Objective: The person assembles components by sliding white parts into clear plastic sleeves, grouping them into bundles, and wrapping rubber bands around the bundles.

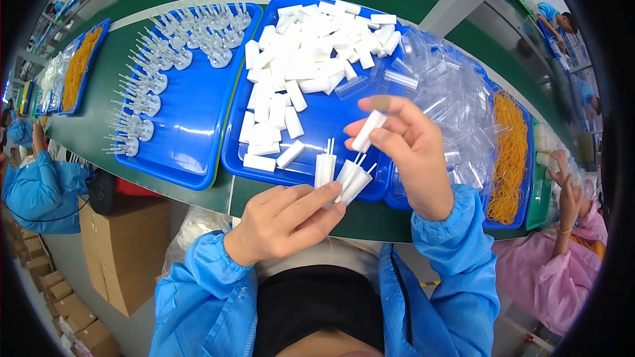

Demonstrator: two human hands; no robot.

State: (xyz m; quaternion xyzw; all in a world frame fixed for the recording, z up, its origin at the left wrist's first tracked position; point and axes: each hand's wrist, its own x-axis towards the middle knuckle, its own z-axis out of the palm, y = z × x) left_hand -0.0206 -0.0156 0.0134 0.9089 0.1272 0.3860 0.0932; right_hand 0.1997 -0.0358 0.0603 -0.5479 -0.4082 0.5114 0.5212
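My left hand is closed around a small cluster of white blocks with thin pale prongs sticking up from their tops. Just above it, my right hand pinches one loose white block between thumb and fingers, tilted and close to the prong tips. Whether that block touches a prong, I cannot tell. Both hands are over the near edge of a blue tray, where many similar white blocks are heaped. What joins the cluster at its base is hidden by my left fingers.
On the left, another blue tray holds rows of clear pronged pieces. Clear plastic sleeves are piled at right, beside orange rubber bands. A person in pink works at far right, one in blue at left. A cardboard box stands below the table.
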